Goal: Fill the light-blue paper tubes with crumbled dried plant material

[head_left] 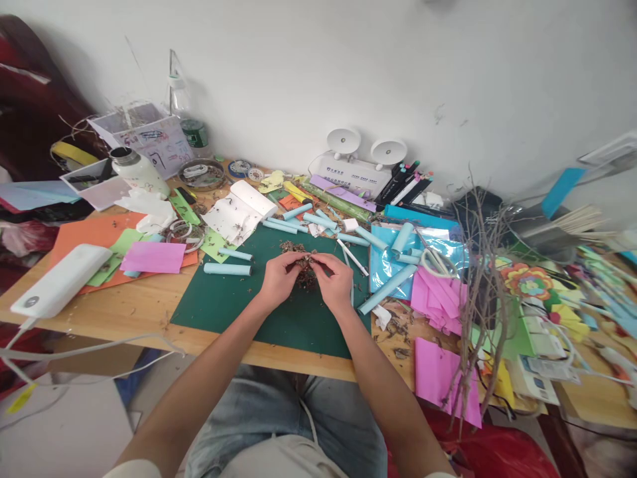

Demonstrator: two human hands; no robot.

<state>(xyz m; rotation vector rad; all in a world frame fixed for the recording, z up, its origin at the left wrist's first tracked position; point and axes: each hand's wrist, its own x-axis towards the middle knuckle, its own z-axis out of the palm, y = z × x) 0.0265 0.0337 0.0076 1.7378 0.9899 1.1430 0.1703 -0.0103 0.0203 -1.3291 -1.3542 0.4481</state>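
Note:
A dark green cutting mat point(213, 305) lies before me on the wooden table. Over its middle, my left hand point(279, 280) and my right hand point(334, 282) meet with fingertips pinched on a bit of dry, brown, crumbly plant matter that looks like dried leaves. Beneath and behind the fingers sits a small heap of dried leaves point(293, 247), partly hidden by my hands. Light blue paper tubes point(227, 269) lie left of my left hand. A thin white stick point(352, 257) rests slanted just beyond my right hand.
More blue tubes, pink paper point(440, 302) and white-handled scissors point(438, 263) crowd the right side. Upright bare twigs point(480, 299) stand near the front right edge. At left are a white power strip point(62, 279), orange paper point(77, 232) and a white bottle point(139, 172).

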